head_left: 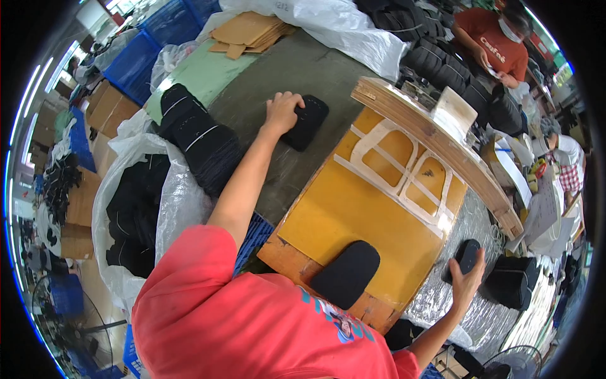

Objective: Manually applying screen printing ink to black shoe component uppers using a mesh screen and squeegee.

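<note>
My left hand is stretched far out over the dark tabletop. Its curled fingers grip the edge of a stack of black rounded pads. On the right, my right hand has thumb and fingers on either side of a smaller-looking black pad stack, over a plastic-covered surface. Close to my body, a single black rounded pad lies across the near edge of a yellow board. Pale frame-shaped templates with two rounded openings rest on the board's far part.
A wooden beam spans the board's far side. Bundled black pads lean beside an open plastic sack at left. Another black bundle stands at right. Brown cardboard sheets lie at the back. A co-worker works far right.
</note>
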### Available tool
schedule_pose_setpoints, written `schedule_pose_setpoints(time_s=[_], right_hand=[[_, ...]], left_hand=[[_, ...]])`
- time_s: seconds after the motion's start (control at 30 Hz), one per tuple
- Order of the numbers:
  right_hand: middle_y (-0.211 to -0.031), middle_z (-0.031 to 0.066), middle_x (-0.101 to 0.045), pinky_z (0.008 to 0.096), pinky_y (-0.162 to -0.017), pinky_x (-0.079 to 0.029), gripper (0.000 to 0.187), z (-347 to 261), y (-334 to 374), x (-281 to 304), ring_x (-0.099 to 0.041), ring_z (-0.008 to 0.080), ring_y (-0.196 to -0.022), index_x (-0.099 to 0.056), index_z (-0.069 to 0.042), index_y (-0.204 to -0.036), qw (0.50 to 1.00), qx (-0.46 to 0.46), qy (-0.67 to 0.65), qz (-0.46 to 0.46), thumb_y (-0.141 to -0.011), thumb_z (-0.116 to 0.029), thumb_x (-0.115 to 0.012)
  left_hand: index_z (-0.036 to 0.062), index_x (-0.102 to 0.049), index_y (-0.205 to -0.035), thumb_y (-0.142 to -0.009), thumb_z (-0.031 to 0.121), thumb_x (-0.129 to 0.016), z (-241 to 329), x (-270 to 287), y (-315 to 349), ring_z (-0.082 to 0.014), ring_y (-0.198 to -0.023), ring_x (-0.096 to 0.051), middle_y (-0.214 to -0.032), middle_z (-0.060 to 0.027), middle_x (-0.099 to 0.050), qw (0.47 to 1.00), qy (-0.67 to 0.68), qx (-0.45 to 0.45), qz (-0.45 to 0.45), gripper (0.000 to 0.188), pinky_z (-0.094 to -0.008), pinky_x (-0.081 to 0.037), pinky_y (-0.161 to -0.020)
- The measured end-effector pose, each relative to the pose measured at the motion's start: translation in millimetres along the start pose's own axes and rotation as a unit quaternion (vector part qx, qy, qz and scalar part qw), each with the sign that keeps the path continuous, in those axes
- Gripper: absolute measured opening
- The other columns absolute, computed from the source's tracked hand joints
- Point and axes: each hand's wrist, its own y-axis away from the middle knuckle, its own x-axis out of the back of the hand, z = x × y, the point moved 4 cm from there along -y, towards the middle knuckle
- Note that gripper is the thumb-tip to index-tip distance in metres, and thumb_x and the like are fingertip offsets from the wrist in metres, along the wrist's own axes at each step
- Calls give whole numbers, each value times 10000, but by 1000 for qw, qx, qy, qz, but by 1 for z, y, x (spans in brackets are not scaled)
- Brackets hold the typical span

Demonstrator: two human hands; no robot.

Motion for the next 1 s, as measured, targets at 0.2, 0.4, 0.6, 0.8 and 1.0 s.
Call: schedule_pose_setpoints(time_s=[0.2,0.4,0.6,0.8,1.0], right_hand=[[-1199,157,-598,448,-956,-435,702,-160,57,-15,-570,339,-1111,-546,-44,-1293,937,194,-121,-264,-681,-222,-839],[-1205,150,-556,438,-923,-455,662,-201,74,-45,-549,341,-1111,-560,-43,-1260,920,213,-89,-315,-675,-190,-831],[-1175,144,-559,441,-938,-442,654,-204,74,-44,-540,345,-1100,-567,-64,-1246,928,204,-95,-297,-653,-143,-831],[-1155,125,-580,437,-895,-426,530,-211,75,-40,-563,317,-1018,-599,-79,-1123,931,236,-103,-260,-642,-109,-821],[-905,110,-643,424,-834,-434,315,-202,73,-40,-596,320,-906,-627,-69,-981,922,272,-135,-242,-699,-71,-767]], left_hand=[[173,-562,-1086,-763,27,-637,2,-31,-8,-351,-1128,-501,-1124,-79,-530,996,65,-5,-60,363,-580,-398,-895],[181,-306,-1500,-904,375,-611,46,-38,-10,-413,-1432,-219,-1565,-218,-208,993,-39,-16,-107,697,-723,-193,-1066],[194,-329,-1491,-908,418,-614,51,-45,-17,-382,-1444,-179,-1595,-166,-151,972,-66,6,-227,686,-726,-259,-1037],[156,-415,-1408,-886,348,-634,47,-49,-17,-395,-1422,-200,-1495,-183,-283,975,-62,7,-214,598,-762,-282,-984],[202,-503,-1301,-819,338,-678,63,-59,-19,-369,-1321,-318,-1369,-149,-381,979,-64,-27,-193,531,-736,-322,-945]])
